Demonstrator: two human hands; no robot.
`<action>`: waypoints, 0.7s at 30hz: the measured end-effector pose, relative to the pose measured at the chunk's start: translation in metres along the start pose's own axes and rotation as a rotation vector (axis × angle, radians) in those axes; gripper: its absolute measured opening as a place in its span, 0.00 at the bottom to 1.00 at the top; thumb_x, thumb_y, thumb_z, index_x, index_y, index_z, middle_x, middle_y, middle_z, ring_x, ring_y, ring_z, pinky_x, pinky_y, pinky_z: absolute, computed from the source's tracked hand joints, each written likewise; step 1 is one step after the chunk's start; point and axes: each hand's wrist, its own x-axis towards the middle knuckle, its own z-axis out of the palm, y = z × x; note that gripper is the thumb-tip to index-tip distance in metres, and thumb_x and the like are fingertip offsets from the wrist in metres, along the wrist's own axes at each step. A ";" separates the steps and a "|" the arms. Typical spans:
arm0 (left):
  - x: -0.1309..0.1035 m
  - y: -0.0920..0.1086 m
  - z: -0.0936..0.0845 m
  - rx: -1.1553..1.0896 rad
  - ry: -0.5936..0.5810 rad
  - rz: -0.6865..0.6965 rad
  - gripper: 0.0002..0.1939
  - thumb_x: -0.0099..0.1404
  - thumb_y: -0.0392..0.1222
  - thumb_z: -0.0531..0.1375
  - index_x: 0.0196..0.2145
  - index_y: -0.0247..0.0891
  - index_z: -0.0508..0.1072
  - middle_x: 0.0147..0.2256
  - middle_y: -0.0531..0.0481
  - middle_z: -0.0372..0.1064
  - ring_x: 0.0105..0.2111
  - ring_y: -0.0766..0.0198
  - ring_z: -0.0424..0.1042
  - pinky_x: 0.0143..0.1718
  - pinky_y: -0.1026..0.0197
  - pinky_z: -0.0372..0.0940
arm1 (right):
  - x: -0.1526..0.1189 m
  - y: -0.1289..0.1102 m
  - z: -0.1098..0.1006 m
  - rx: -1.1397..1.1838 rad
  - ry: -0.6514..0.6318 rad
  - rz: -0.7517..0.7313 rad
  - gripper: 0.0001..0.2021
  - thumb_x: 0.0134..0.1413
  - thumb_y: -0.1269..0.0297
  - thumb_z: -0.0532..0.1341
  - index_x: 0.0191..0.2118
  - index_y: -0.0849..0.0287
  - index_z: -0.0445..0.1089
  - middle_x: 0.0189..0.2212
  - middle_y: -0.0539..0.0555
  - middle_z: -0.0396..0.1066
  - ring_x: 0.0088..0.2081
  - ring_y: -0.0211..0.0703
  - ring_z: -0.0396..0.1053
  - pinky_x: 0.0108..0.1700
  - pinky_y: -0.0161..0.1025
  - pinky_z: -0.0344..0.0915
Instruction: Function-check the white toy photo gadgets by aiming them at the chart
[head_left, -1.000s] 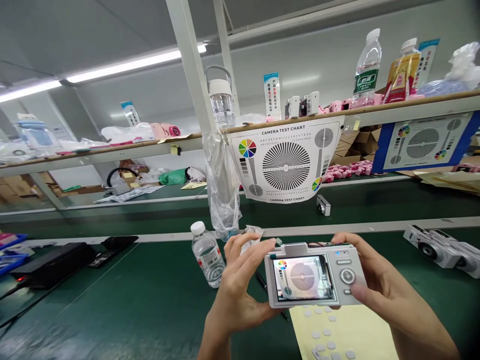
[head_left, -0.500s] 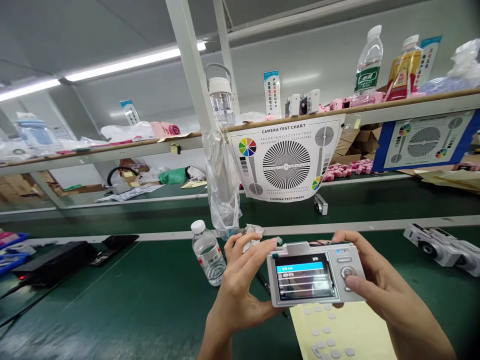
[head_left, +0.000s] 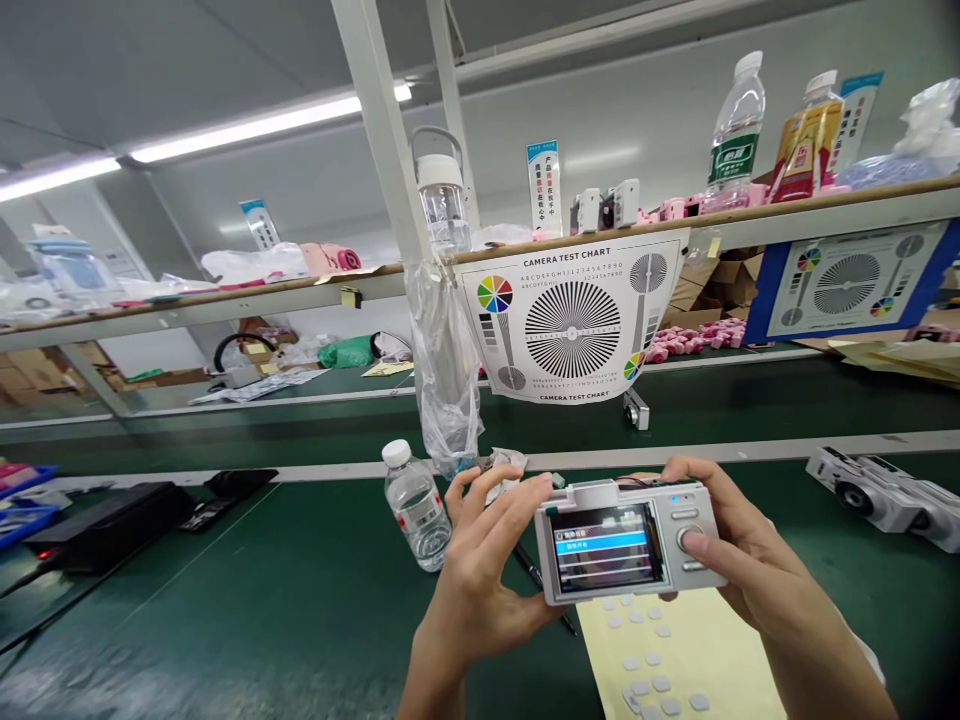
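Note:
A silver digital camera (head_left: 671, 578) is held up between both hands, its screen and buttons facing me. The screen lists menu lines, with the second one highlighted blue. My left hand (head_left: 487, 560) grips the camera's left end, thumb below and fingers above. My right hand (head_left: 750, 565) is closed round the right end, its thumb on the round control pad. Thin wires show at the camera's top edge. Underneath lies a yellow sheet (head_left: 720, 660) bearing several small grey pads. A dark pen (head_left: 568, 624) lies partly behind my left hand and the camera.
A water bottle (head_left: 417, 505) stands left of my hands. Beyond them hangs a camera test chart (head_left: 574, 330) from the shelf edge (head_left: 540, 247). More silver cameras (head_left: 862, 490) lie at the right. A black box (head_left: 112, 530) with cables sits at the left on the green bench (head_left: 247, 620).
The blue highlight on the screen has moved from the first line down to the second. My right thumb has shifted slightly up and left on the control pad. The camera has tilted slightly.

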 end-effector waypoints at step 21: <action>-0.001 0.001 -0.001 0.004 -0.004 -0.006 0.30 0.59 0.50 0.64 0.55 0.38 0.63 0.46 0.43 0.76 0.51 0.49 0.69 0.57 0.48 0.51 | -0.004 0.006 0.005 -0.140 0.093 -0.107 0.20 0.51 0.52 0.67 0.46 0.50 0.62 0.46 0.53 0.72 0.29 0.36 0.72 0.21 0.27 0.72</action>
